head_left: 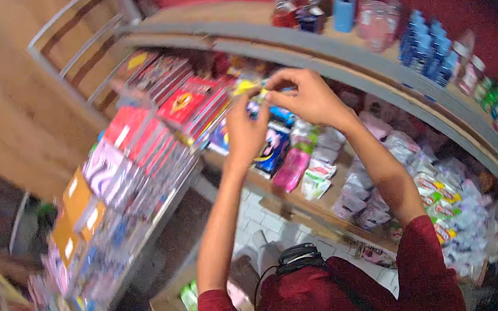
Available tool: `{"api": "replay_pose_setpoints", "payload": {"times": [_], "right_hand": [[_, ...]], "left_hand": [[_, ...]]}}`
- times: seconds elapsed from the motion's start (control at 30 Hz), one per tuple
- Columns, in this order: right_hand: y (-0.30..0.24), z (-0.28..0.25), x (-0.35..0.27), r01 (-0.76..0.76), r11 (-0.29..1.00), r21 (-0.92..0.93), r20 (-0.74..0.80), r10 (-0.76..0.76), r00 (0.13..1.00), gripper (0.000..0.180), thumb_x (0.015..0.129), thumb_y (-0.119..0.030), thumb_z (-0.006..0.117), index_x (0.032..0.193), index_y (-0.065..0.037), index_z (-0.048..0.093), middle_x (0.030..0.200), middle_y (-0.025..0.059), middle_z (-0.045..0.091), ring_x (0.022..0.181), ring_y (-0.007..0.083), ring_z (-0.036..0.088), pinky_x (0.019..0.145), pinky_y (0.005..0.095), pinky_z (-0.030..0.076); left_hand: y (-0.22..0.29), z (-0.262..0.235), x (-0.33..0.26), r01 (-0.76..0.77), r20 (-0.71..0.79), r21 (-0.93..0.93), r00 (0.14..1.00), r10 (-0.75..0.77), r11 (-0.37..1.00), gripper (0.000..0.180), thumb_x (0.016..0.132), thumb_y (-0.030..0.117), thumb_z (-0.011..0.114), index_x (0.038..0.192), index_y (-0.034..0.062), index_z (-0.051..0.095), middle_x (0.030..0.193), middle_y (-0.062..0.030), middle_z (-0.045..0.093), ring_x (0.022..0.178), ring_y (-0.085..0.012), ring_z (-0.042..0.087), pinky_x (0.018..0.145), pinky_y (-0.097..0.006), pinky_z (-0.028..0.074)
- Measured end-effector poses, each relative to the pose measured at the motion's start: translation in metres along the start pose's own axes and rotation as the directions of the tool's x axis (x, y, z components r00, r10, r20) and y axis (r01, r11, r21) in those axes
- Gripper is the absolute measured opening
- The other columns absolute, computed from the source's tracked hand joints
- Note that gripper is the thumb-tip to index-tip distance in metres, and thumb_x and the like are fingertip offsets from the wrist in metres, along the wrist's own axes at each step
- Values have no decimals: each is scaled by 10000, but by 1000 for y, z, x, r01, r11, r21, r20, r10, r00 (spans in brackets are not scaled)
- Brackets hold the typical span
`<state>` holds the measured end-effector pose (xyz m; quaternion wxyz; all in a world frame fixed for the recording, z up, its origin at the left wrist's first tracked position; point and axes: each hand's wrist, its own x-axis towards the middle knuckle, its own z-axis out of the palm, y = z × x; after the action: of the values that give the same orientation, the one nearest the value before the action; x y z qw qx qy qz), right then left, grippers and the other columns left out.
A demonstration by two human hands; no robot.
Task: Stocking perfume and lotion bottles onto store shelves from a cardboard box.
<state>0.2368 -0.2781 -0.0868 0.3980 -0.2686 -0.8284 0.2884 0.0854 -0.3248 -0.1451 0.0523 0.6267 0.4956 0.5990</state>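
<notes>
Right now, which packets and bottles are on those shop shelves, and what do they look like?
Small yellow packet: pinched between left hand and right hand.
Red flat packets: stacked left of the hands.
Pink pouch: lower shelf, below the hands.
Blue bottles: top shelf, right.
White sachets: heaped lower right.

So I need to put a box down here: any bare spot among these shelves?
Only the tiled floor between the left rack and the sachet shelf is bare. The shelves are packed, the upper bottle shelf included; both hands are busy.
</notes>
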Motion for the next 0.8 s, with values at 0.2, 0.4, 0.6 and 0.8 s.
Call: {"api": "replay_pose_setpoints", "payload": {"times": [0.2, 0.4, 0.6, 0.8], "right_hand": [[30, 132, -54, -187, 953, 239, 486, 49, 873, 231, 811, -169, 669, 943, 18, 640, 871, 58, 648, 821, 102, 590, 739, 258, 481], [51, 275, -137, -493, 834, 247, 820, 91, 566, 225, 812, -148, 661, 964, 16, 636, 818, 53, 652, 762, 99, 600, 705, 241, 485], [36, 363, -221, -725, 656, 210, 971, -57, 231, 204, 845, -179, 629, 919, 10, 648, 792, 46, 645, 709, 106, 590, 654, 251, 485], [14, 417, -287, -763, 646, 34, 999, -37, 14, 199, 856, -119, 614, 978, 37, 628, 861, 76, 642, 753, 129, 600, 676, 267, 501]], "left_hand": [[-51, -54, -188, 510, -225, -36, 834, -504, 859, 267, 827, 85, 616, 1077, 4, 571, 992, -151, 640, 945, -225, 621, 840, -313, 465], [-72, -95, -370, 825, -448, -135, 444, -776, 549, 288, 820, 50, 594, 1097, -19, 556, 943, -128, 648, 893, -186, 631, 778, -267, 479], [-56, -136, -493, 893, -713, -69, 268, -648, 444, 262, 819, 71, 604, 1071, 5, 581, 901, -78, 647, 755, -130, 588, 692, -250, 471], [-58, -191, -608, 914, -709, -323, -61, -703, 246, 359, 763, 78, 640, 1094, -35, 560, 910, -78, 609, 791, -139, 561, 718, -266, 457]]}}
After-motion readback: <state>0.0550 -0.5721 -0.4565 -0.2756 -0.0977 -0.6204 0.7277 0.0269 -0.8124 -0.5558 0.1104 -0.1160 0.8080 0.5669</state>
